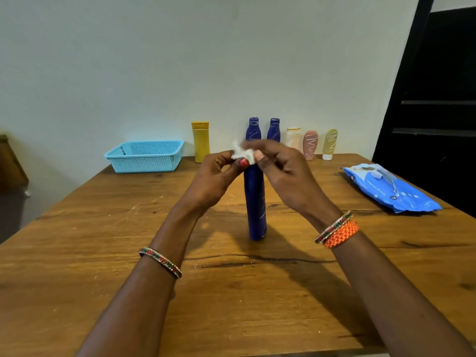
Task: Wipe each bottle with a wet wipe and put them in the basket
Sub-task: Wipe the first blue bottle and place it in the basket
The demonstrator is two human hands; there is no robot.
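Observation:
A tall dark blue bottle [256,202] stands upright in the middle of the wooden table [103,253]. Just above its top, my left hand [216,176] and my right hand [283,171] both pinch a small crumpled white wet wipe [242,153]. The bottle's cap is hidden behind the hands and wipe. Along the wall at the back stand a yellow bottle [201,141], two more dark blue bottles [253,128] [273,130], a white bottle [293,137], a pink tube [310,145] and an olive tube [330,144]. The light blue basket [145,155] sits at the back left and holds nothing I can see.
A blue pack of wet wipes [391,189] lies at the table's right side. A dark doorway [438,86] is at the far right, and a brown object [10,161] stands off the table's left edge.

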